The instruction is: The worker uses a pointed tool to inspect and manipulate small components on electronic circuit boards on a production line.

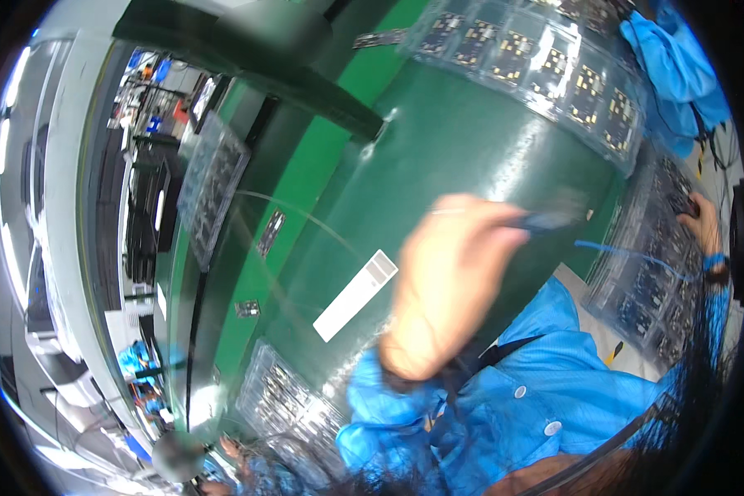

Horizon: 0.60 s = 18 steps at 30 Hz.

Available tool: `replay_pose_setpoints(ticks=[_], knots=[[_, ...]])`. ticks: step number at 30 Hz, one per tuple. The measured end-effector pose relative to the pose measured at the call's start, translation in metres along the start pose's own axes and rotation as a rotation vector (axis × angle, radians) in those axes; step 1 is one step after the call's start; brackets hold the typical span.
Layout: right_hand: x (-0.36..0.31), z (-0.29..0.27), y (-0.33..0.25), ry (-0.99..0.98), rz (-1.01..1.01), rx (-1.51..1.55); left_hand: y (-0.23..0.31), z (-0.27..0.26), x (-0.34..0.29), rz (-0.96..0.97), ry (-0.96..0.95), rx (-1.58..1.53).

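Note:
My left hand reaches over the green work mat from the lower middle. Its fingers are pinched on a small dark, flat piece, too smeared by motion to identify. My right hand, with a blue strap at its wrist, grips the edge of a clear plastic tray of dark circuit boards at the right. A blue cord stretches across that tray. Left of my left hand, a white strip with a grey end lies on the mat.
Another clear tray of boards lies at the far side, a third at lower left. Loose circuit boards rest on the green surface. A dark post juts over the mat. Blue cloth shows at upper right.

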State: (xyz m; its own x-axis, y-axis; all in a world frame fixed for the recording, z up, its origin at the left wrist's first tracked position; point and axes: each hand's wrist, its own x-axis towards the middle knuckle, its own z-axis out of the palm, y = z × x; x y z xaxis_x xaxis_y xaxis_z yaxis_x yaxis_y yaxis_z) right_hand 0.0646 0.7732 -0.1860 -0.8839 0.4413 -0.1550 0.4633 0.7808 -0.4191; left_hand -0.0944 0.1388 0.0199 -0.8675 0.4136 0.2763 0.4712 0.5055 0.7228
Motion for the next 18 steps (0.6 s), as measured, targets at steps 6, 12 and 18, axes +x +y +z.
replay_pose_setpoints(ticks=[6,12,18], knots=[[-0.047,-0.107,-0.166,-0.212,-0.235,0.134,-0.099,-0.158,-0.085,-0.709,0.134,-0.014],[-0.067,-0.04,-0.495,-0.644,-0.731,0.409,-0.164,-0.158,-0.136,-0.556,0.205,0.363],[-0.051,0.1,-0.718,-0.523,-1.314,0.176,-0.109,-0.114,-0.171,-0.442,0.137,0.511]])
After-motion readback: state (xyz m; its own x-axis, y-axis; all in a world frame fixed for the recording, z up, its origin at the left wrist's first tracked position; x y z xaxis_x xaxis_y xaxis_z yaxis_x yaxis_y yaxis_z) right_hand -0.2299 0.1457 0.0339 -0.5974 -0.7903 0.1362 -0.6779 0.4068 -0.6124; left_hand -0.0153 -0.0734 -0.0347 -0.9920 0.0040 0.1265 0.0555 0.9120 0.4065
